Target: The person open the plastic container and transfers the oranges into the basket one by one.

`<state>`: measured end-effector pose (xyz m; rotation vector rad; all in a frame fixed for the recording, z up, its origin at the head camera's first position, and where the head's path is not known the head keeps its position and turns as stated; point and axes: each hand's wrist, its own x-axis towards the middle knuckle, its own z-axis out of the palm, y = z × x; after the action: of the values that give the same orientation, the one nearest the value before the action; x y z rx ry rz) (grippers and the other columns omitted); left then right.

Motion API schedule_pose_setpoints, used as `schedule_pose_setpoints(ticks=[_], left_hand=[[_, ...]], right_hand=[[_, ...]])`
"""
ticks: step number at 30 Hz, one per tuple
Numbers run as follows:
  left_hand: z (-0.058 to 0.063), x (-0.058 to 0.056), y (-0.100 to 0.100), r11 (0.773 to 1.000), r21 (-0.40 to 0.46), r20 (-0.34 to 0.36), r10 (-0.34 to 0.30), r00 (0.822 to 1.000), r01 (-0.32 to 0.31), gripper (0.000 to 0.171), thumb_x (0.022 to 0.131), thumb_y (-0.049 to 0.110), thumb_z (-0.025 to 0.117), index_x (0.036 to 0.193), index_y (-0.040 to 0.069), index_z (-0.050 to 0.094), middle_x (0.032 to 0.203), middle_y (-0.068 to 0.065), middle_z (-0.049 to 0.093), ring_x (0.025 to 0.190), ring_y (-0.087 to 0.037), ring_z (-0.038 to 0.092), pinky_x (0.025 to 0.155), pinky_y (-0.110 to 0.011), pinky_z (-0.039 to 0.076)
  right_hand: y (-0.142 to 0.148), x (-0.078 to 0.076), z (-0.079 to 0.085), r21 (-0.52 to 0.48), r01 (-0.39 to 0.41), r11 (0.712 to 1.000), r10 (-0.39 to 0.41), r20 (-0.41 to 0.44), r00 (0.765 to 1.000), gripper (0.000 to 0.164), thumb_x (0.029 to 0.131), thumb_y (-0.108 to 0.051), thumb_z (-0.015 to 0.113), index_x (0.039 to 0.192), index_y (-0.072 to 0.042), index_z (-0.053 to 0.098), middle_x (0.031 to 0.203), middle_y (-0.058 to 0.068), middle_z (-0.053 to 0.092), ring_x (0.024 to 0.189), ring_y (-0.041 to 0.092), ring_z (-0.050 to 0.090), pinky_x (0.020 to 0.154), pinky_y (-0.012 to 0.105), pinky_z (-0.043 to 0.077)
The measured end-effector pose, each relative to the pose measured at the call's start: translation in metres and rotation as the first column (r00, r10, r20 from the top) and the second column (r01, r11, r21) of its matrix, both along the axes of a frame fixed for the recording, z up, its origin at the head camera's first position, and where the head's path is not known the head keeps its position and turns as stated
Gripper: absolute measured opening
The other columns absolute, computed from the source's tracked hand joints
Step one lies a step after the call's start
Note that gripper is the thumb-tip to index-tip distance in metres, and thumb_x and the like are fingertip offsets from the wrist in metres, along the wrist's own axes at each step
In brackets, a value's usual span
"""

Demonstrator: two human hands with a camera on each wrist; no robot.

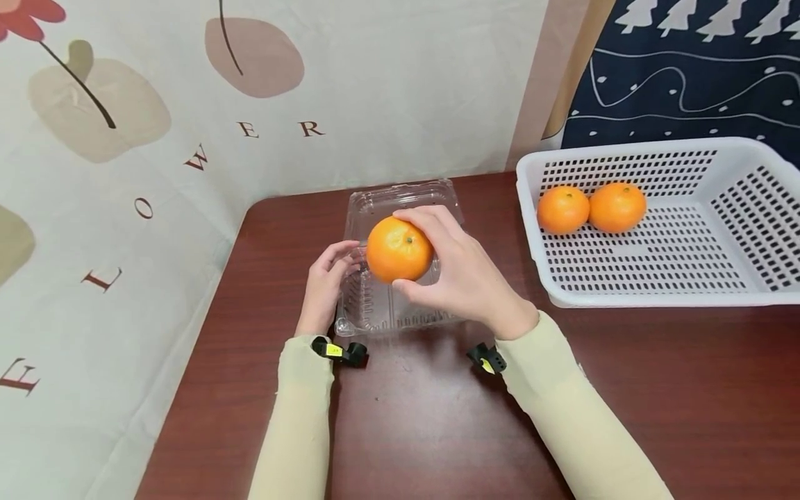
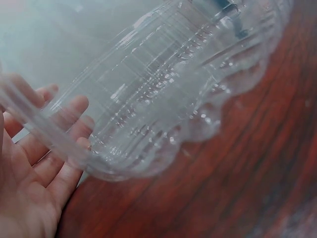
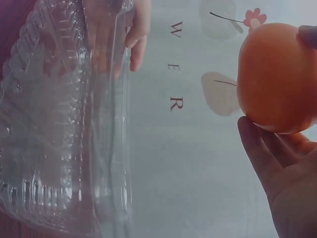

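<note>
My right hand point(image 1: 465, 271) holds an orange point(image 1: 398, 250) between thumb and fingers, above a clear plastic container point(image 1: 365, 323). The fruit is round, with a small green stem end facing up. In the right wrist view the orange point(image 3: 277, 79) is well above the container's rim. My left hand point(image 1: 325, 285) is at the container's left side, its fingers curled at the rim. The left wrist view has that hand point(image 2: 44, 163) against the clear wall point(image 2: 148, 99), some fingers showing through the plastic.
To the right stands a white perforated basket point(image 1: 656, 300), with two more oranges, one point(image 1: 563, 210) beside the other point(image 1: 617, 207), at its left end. A patterned cloth point(image 1: 400, 83) hangs behind the brown table point(image 1: 425, 430). A dark cloth point(image 1: 687, 83) hangs behind the basket.
</note>
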<state>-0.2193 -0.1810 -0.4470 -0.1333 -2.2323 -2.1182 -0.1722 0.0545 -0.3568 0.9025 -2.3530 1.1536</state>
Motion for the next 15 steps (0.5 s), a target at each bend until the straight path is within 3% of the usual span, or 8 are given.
schedule_pose_setpoints(ticks=[6, 15], left_hand=[[0.000, 0.001, 0.000, 1.000, 0.021, -0.018, -0.019, 1.000, 0.020, 0.027, 0.092, 0.004, 0.042, 0.115, 0.002, 0.055, 0.110, -0.014, 0.060, 0.102, -0.024, 0.056, 0.092, -0.044, 0.039], [-0.014, -0.007, -0.005, 0.999, 0.041, -0.044, -0.034, 0.998, 0.036, 0.026, 0.092, 0.007, 0.043, 0.115, 0.006, 0.055, 0.111, -0.013, 0.060, 0.103, -0.025, 0.055, 0.092, -0.043, 0.039]], right_hand=[[0.004, -0.001, 0.001, -0.017, -0.007, 1.000, 0.007, 0.005, 1.000, 0.069, 0.070, -0.035, 0.069, 0.131, -0.026, 0.038, 0.128, -0.006, 0.038, 0.104, 0.007, 0.046, 0.084, 0.030, 0.044], [0.012, 0.000, 0.003, -0.036, -0.007, 0.999, 0.007, 0.006, 1.000, 0.071, 0.071, -0.034, 0.069, 0.133, -0.027, 0.036, 0.129, -0.007, 0.037, 0.107, 0.008, 0.045, 0.085, 0.032, 0.043]])
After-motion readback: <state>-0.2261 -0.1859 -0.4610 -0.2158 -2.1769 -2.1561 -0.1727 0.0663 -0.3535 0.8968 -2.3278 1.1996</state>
